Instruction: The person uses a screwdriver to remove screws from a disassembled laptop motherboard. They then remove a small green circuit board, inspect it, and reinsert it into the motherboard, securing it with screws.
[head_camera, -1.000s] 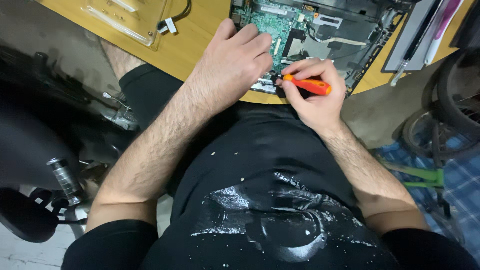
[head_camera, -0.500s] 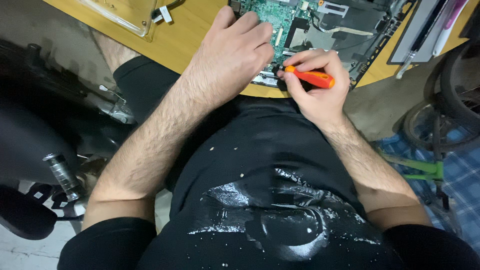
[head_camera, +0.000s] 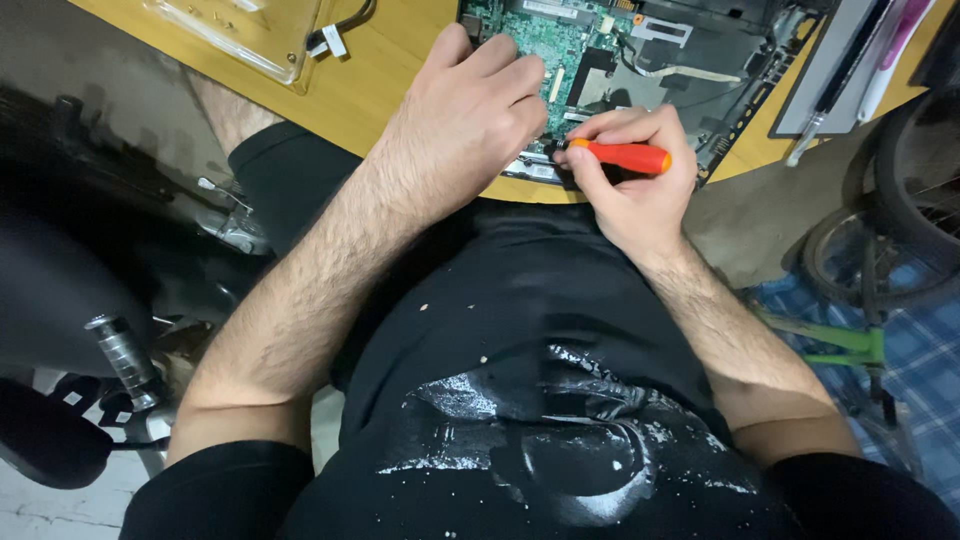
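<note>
An opened laptop with a green circuit board (head_camera: 545, 45) and dark chassis (head_camera: 700, 70) lies on the wooden desk (head_camera: 370, 85). My right hand (head_camera: 630, 190) grips an orange-handled screwdriver (head_camera: 620, 156), its tip at the near edge of the board. My left hand (head_camera: 465, 115) rests curled on the board's near left part, right beside the tip. Its fingers hide whatever lies under them.
A clear plastic tray (head_camera: 240, 30) with a small cable connector (head_camera: 330, 42) sits on the desk at left. A grey tablet-like slab with pens (head_camera: 850, 70) lies at right. A chair base (head_camera: 120, 360) stands at lower left, a bicycle wheel (head_camera: 900, 210) at right.
Both hands have stayed at the board's near edge. The screwdriver handle has tilted more level in my right hand. The view has shifted slightly.
</note>
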